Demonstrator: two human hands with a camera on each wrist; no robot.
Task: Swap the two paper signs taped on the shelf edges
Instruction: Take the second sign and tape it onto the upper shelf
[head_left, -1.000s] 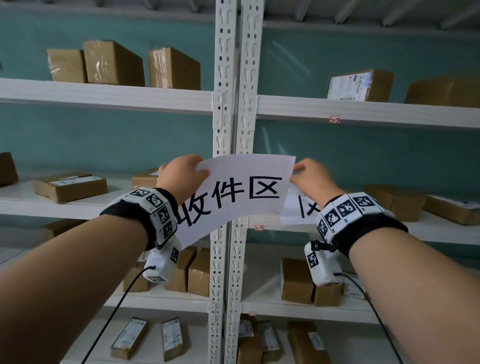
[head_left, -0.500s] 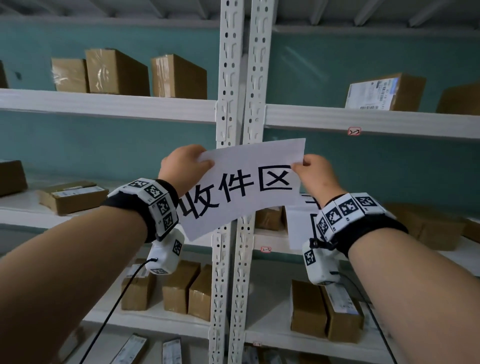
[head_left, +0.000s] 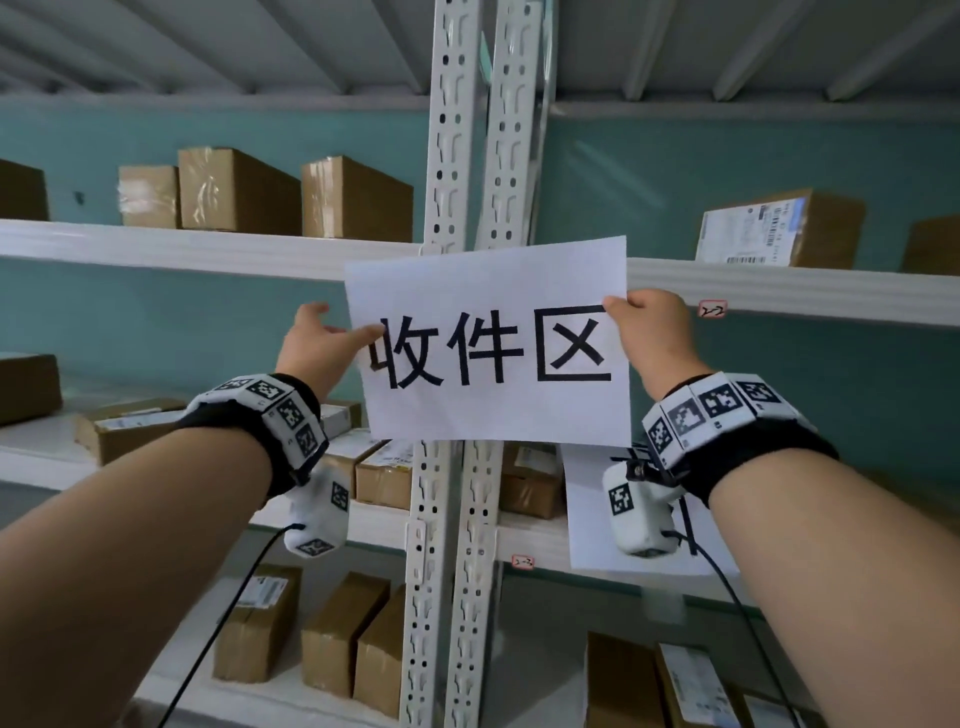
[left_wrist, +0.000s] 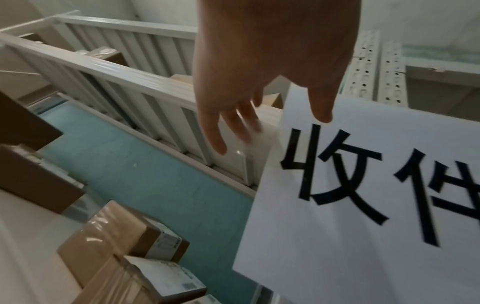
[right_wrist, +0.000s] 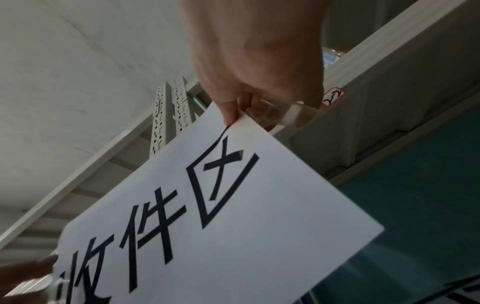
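Note:
A white paper sign (head_left: 488, 410) with three large black characters hangs in the air in front of the two shelf uprights (head_left: 467, 156), its top edge level with the upper shelf edge (head_left: 805, 291). My left hand (head_left: 317, 345) holds its left edge, thumb (left_wrist: 322, 111) on the front and the other fingers (left_wrist: 218, 139) spread nearly straight beside the sheet. My right hand (head_left: 649, 338) pinches the right edge (right_wrist: 231, 119), where a strip of clear tape (right_wrist: 288, 117) sticks out. A second white sign (head_left: 587, 499) hangs from the lower right shelf edge, half hidden by my right wrist.
Cardboard boxes (head_left: 234, 192) stand on every shelf level, left and right. Small red labels (head_left: 711, 309) sit on the right shelf edges, one just beside my right hand. The teal wall (head_left: 156, 322) lies behind the racks.
The sign has risen from the middle shelf to the upper shelf edge and turned from tilted to level. My left hand's fingers have loosened from a curled grip.

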